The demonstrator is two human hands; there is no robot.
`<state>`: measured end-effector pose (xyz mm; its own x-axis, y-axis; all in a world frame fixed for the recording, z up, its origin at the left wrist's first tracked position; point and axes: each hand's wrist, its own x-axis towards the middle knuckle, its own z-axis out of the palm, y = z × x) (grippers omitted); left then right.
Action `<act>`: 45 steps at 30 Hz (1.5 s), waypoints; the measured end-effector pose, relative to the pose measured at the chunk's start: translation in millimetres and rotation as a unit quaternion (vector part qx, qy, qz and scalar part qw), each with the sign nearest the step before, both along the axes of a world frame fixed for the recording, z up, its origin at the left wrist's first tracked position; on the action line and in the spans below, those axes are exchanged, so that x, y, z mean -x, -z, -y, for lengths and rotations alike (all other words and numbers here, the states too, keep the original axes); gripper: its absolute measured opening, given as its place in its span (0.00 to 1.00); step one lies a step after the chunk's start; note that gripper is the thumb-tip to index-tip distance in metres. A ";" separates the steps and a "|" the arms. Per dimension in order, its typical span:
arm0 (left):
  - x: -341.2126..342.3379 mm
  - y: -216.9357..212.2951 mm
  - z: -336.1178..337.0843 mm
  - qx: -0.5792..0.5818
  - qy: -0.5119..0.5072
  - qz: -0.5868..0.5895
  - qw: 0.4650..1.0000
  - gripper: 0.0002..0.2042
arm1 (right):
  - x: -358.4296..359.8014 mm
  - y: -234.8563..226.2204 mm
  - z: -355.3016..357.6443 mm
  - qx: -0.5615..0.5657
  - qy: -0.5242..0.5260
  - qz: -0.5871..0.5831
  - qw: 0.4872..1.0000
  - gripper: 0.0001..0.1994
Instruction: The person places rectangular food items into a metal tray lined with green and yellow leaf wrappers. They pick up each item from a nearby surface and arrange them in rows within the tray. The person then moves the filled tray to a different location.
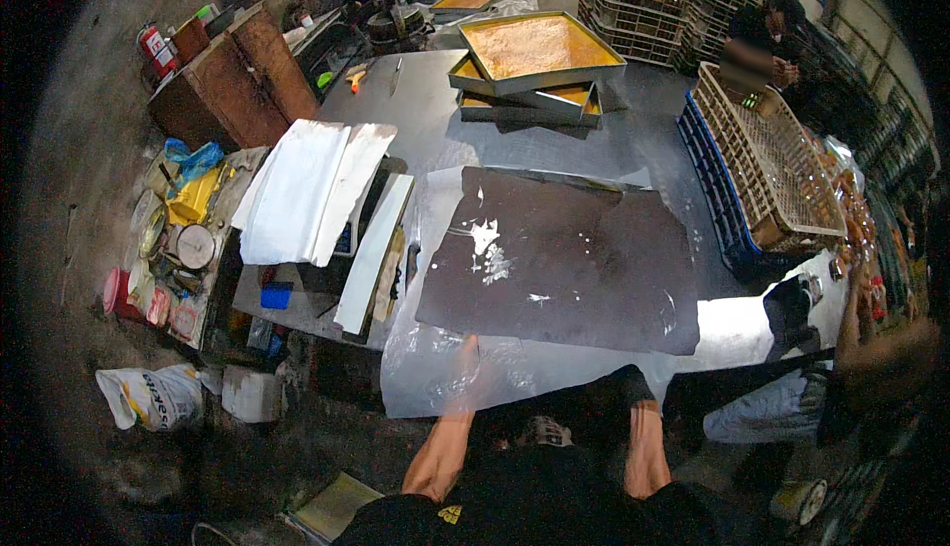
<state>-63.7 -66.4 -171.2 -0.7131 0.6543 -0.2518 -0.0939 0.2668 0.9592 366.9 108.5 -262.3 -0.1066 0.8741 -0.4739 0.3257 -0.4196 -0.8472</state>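
A dark brown sheet [574,269] with white flecks and patches lies on a clear plastic sheet [421,373] over the metal table. The plastic hangs past the near edge. My left hand [471,363] is at the near left edge of the brown sheet; it is smeared by motion, and its grip does not show. My right hand [644,409] is near the table's front edge, to the right. A black shape hides its fingers, so I cannot see whether it holds anything.
Stacked trays [539,46] with a yellow-orange filling stand at the back. White sheets [302,190] lie at left beside a cluttered side table [233,175]. Plastic crates [767,155] stand at right. Two people are at the right; one [777,31] is beyond the crates.
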 end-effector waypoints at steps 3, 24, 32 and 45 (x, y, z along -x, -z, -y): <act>13.8 -39.7 8.0 0.040 0.025 0.159 0.986 0.15 | -14.0 -8.6 -11.2 -0.044 0.003 0.001 0.999 0.11; 157.2 -48.7 0.7 0.162 0.123 -0.332 0.921 0.18 | -34.6 -71.6 -154.0 -0.146 -0.052 0.098 0.983 0.14; 147.5 -109.2 2.2 -0.002 0.100 -0.082 0.992 0.15 | -0.3 -139.2 -153.2 -0.288 -0.055 0.050 0.955 0.21; 127.5 3.7 115.6 -0.007 0.066 -0.021 0.998 0.11 | -26.9 -77.4 -32.8 -0.060 -0.015 -0.005 0.998 0.19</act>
<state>-191.2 -182.1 -174.9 -0.6303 0.7463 -0.2141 -0.0187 0.2611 0.9651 393.8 141.4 -185.0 -0.1376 0.9209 -0.3648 0.3280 -0.3051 -0.8940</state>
